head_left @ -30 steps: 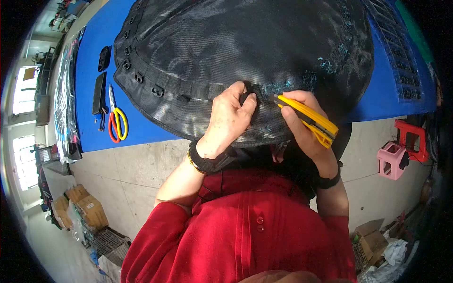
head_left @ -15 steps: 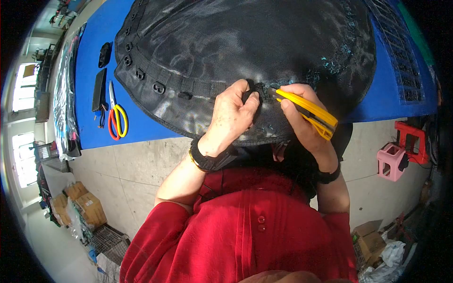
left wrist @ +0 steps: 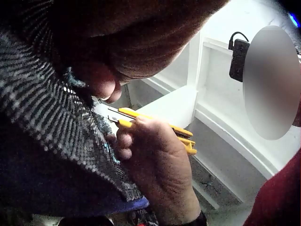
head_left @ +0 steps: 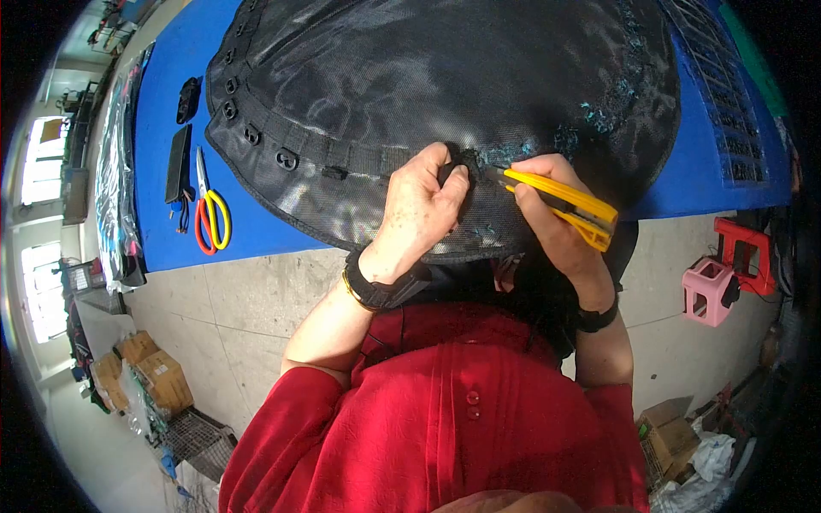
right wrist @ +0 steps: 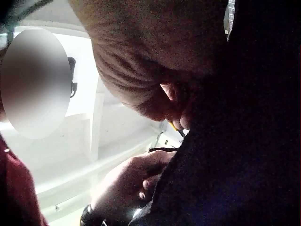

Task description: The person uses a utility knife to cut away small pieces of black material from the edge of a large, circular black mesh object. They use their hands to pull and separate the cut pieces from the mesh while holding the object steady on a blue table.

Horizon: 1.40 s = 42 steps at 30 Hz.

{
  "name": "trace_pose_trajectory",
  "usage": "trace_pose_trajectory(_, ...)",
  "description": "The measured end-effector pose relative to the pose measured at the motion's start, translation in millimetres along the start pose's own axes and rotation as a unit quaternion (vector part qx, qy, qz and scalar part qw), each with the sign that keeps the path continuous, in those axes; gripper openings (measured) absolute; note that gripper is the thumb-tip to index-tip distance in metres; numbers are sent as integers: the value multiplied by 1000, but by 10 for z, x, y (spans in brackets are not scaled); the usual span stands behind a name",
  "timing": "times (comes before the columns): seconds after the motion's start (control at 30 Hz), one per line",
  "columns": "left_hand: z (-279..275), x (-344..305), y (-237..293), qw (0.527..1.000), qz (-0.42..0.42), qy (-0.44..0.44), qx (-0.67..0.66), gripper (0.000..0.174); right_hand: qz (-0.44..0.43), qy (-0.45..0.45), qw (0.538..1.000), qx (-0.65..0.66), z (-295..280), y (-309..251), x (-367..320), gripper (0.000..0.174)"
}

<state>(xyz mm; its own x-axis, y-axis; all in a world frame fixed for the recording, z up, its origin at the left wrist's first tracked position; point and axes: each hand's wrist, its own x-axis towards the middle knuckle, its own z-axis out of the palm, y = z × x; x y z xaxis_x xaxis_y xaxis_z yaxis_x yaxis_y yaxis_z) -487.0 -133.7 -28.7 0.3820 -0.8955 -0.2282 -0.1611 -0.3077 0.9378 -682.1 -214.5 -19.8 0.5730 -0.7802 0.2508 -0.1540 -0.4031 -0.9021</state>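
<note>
A black mesh fabric piece (head_left: 385,77) with a row of black buckles along its left border lies on the blue table. My left hand (head_left: 419,205) pinches a fold of it between thumb and fingers near the front edge. Just right of that, my right hand (head_left: 560,227) grips a yellow utility knife (head_left: 590,208), its blade pointing left at the webbing beside the left fingers. In the left wrist view the knife (left wrist: 129,115) shows its bare blade close to the left fingertips and teal thread bits. Whether the blade touches the fabric, I cannot tell.
Scissors with red and yellow handles (head_left: 214,221), a black strip (head_left: 178,162) and a small black item (head_left: 188,100) lie at the left of the blue table (head_left: 265,235). Plastic-wrapped goods (head_left: 120,188) line its left end. A pink stool (head_left: 708,292) stands on the floor at right.
The right hand and knife first moved left towards the left hand, then drew back slightly to the right. The left hand keeps its pinch on the fabric with hardly any shift.
</note>
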Motion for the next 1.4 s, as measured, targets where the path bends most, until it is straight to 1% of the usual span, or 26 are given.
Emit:
trace_pose_trajectory(0.17, -5, -10, 36, 1000, -8, 3, 13, 18, 25, 8, 999, 25, 14, -13, -8, 16)
trace_pose_trajectory(0.27, -13, -15, 63, 1000, -12, -1, 24, 18, 43, 24, 996, 71, 51, 14, -10, 17)
trace_pose_trajectory(0.37, -10, -14, 33, 1000, -8, 0, 13, 19, 85, 24, 990, 107, 85, 18, -12, 18)
trace_pose_trajectory(0.47, -15, -17, 34, 1000, -8, 0, 10, 19, 43, 23, 997, 54, 108, 40, 1, 18)
trace_pose_trajectory(0.57, -14, -21, 53, 1000, -11, 0, 14, 19, 34, 16, 998, 41, 80, 31, 11, 18)
trace_pose_trajectory(0.67, -17, -20, 43, 1000, -1, 1, 24, 19, 2, 6, 999, 31, 42, 30, 14, 17)
trace_pose_trajectory(0.87, -15, -24, 80, 1000, -4, 4, 22, 20, 48, -14, 998, 43, -12, -24, -13, 14)
trace_pose_trajectory(0.97, -13, -22, 84, 1000, -3, 7, 14, 21, 35, -12, 999, 36, -8, 68, -41, 14)
trace_pose_trajectory(1.17, -15, -13, 10, 1000, -13, -1, 10, 18, 90, 22, 991, 93, 76, 25, -13, 15)
trace_pose_trajectory(1.27, -12, -19, 33, 1000, -9, 4, 24, 19, 96, 23, 989, 106, 109, -9, 9, 15)
trace_pose_trajectory(1.37, -11, -19, 64, 1000, -7, 8, 26, 19, 47, 19, 997, 63, 110, -29, 29, 16)
trace_pose_trajectory(1.4, -17, -20, 72, 1000, -8, 8, 24, 20, 43, 18, 997, 61, 110, -10, 28, 16)
